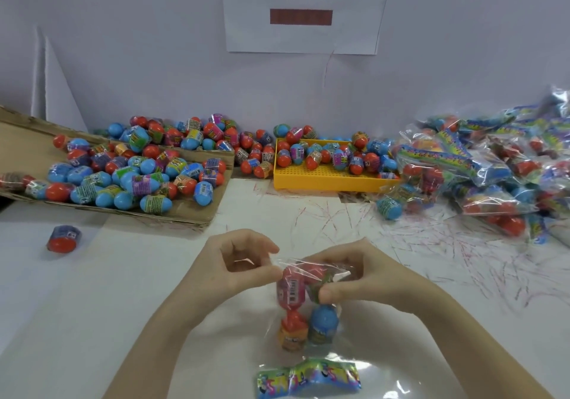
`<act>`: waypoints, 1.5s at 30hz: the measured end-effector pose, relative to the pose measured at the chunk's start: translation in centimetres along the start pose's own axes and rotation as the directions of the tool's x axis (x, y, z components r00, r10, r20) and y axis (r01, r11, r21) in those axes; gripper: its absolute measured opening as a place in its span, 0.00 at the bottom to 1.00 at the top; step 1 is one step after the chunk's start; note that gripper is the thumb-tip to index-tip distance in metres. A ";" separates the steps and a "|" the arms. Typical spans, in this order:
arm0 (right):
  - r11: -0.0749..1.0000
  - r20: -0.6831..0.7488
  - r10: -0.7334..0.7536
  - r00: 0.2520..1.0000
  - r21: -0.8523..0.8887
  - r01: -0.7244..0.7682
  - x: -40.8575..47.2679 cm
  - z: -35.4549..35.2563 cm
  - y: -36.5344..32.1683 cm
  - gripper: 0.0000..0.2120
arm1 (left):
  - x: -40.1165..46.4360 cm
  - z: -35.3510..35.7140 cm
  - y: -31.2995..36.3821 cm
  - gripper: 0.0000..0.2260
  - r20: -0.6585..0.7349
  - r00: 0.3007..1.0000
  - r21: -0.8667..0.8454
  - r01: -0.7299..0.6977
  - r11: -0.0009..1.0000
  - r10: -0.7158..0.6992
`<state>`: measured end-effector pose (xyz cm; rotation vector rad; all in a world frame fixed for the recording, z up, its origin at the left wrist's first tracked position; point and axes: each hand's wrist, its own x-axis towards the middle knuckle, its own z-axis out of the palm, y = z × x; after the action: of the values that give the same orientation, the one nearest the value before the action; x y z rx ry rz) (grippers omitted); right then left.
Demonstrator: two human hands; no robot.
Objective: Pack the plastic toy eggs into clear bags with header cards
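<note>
While it hangs above the white table (pixel 129 281) near the lower middle of the view, the clear bag (pixel 308 303) holds four toy eggs: two reddish ones at its upper end, and below them an orange-capped egg (pixel 293 330) beside a blue egg (pixel 324 324). The bag's colourful header card (pixel 308 378) is at the bottom end, nearest the camera, so the open mouth faces away.

The right hand (pixel 354 278) grips the upper part of the bag, fingers curled over the far side and the thumb (pixel 331 293) pressed against the near side, pinching the film around the top eggs. The left hand (pixel 243 260) is just beside the bag's mouth; its fingers are curled with thumb and forefinger drawn close together at the film's edge, though blur makes it impossible to say whether they actually pinch the plastic.

Further out, a lone red-capped egg (pixel 64 239) lies on the table to the left. Behind it a flattened cardboard sheet (pixel 27 142) carries a heap of loose eggs (pixel 132 170). A yellow tray (pixel 327 179) at the centre back holds more eggs, with others piled between it and the cardboard. To the right lies a mound of filled bags (pixel 487 170). Thin red strips (pixel 431 238) litter the table in front of them. A paper sign (pixel 303 10) hangs on the wall behind.
</note>
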<state>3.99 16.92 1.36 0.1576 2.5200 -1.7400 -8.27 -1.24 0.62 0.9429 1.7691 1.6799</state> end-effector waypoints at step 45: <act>0.512 -0.713 0.364 0.599 0.691 0.511 -1.1 -14.3 -2.7 0.33 | 1.7 1.3 -1.7 0.11 -0.364 0.916 -0.088 0.150 0.985 -0.172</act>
<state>4.64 29.25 9.07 1.1521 1.5156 -3.4539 -8.55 0.98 -1.07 0.4558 1.9604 1.8804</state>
